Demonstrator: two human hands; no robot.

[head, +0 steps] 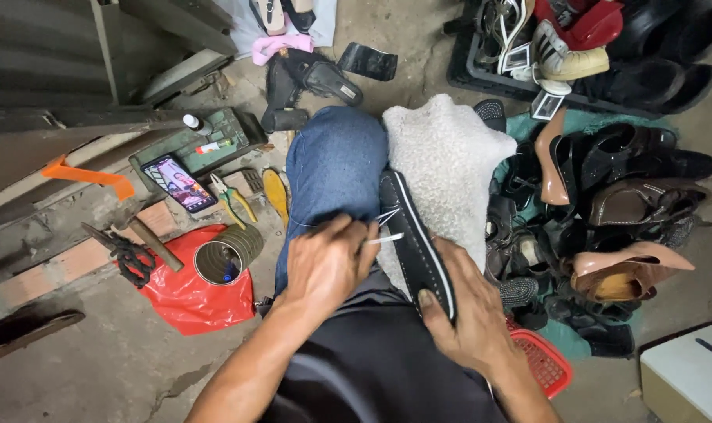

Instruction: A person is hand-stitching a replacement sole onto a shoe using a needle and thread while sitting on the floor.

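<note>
Left hand [325, 262] pinched a stitching tool [383, 238] at the black shoe [419, 247] on the lap | right hand [469, 317] gripped the shoe's heel | risk: tool slipping toward the right thumb

Black shoe [415, 243], white trim; blue jeans [332, 168]; red bag [185, 294].

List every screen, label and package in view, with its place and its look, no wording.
Phone: lies on the green tray left of the knee, a dark rectangle with its screen lit in mixed colours.
Small bottle: stands at the tray's far edge, white with a dark cap.
Tube: lies on the tray, white with a red end.
</note>
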